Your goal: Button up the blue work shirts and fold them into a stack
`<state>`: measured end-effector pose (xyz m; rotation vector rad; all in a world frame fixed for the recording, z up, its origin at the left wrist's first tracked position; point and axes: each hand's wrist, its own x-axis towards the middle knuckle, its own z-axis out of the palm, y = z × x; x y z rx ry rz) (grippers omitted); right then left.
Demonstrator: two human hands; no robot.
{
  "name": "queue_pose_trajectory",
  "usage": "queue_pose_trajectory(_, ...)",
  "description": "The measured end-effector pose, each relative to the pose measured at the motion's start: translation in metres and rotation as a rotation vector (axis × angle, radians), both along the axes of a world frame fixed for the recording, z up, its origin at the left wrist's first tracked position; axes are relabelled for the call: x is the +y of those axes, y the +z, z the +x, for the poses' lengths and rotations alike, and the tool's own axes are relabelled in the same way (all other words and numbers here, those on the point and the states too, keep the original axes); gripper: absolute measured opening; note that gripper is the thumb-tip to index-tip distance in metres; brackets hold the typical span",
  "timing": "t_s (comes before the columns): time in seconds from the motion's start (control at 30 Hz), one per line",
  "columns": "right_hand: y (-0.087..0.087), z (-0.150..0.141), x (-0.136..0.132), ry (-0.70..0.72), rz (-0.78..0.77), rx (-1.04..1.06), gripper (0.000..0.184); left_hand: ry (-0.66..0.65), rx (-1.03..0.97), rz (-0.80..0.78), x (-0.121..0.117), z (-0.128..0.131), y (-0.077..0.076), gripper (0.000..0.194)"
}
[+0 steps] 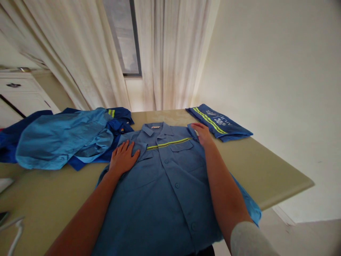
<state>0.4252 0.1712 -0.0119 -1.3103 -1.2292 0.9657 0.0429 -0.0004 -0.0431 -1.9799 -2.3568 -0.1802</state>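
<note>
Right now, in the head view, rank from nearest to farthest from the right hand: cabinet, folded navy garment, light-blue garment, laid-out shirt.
1. Laid-out shirt: touching the right hand.
2. Folded navy garment: just right.
3. Light-blue garment: left.
4. Cabinet: far left, behind.

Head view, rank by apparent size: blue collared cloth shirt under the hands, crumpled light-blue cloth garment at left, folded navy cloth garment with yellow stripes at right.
1. Blue collared shirt, also nearest the camera
2. Crumpled light-blue garment
3. Folded navy garment
</note>
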Motion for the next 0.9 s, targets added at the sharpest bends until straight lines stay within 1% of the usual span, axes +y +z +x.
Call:
queue_pose_trajectory(0.1,0.007,-0.001,-0.003,0.066,-0.09,0.133,0.046,-0.002,-0.006,0.004,-0.001,0.0,0.0,0.073)
queue_pose_trajectory(0.17,0.007,-0.004,-0.007,0.094,-0.159,0.102,0.043,-0.004,-0.01,0.004,-0.001,0.0,0.0,0.073)
queue_pose_trajectory(0.27,0.005,-0.013,-0.013,0.166,-0.211,0.002,0.038,-0.002,-0.017,0.005,0.0,0.0,-0.001,0.073)
queue_pose_trajectory(0.33,0.004,-0.02,-0.014,0.24,-0.185,-0.197,0.033,-0.001,-0.025,0.008,0.0,0.0,-0.001,0.073)
queue_pose_trajectory(0.4,0.005,-0.026,-0.014,0.264,-0.122,-0.451,0.03,-0.001,-0.031,0.006,0.0,-0.001,-0.001,0.073)
queue_pose_trajectory(0.43,0.006,-0.027,-0.013,0.245,-0.091,-0.568,0.033,-0.002,-0.033,0.005,0.0,-0.001,-0.002,0.074)
queue_pose_trajectory(0.47,0.006,-0.027,-0.013,0.215,-0.068,-0.659,0.04,-0.003,-0.034,0.004,0.0,-0.002,-0.002,0.074)
queue_pose_trajectory(0.53,0.006,-0.026,-0.012,0.168,-0.058,-0.744,0.057,-0.007,-0.034,0.008,0.0,-0.002,-0.002,0.073)
queue_pose_trajectory(0.6,0.006,-0.023,-0.013,0.172,-0.051,-0.806,0.065,-0.011,-0.031,0.015,-0.001,-0.002,-0.002,0.073)
queue_pose_trajectory(0.67,0.005,-0.02,-0.013,0.188,-0.049,-0.804,0.058,-0.009,-0.033,0.016,0.0,-0.002,-0.002,0.073)
queue_pose_trajectory(0.73,0.005,-0.018,-0.014,0.177,-0.042,-0.779,0.046,-0.007,-0.038,0.013,0.0,-0.002,-0.002,0.074)
queue_pose_trajectory(0.83,0.005,-0.015,-0.013,0.109,-0.029,-0.706,0.026,-0.003,-0.042,0.006,0.0,-0.002,-0.002,0.074)
queue_pose_trajectory(0.9,0.004,-0.011,-0.01,0.039,-0.02,-0.635,0.021,-0.004,-0.04,0.006,0.0,-0.002,-0.002,0.073)
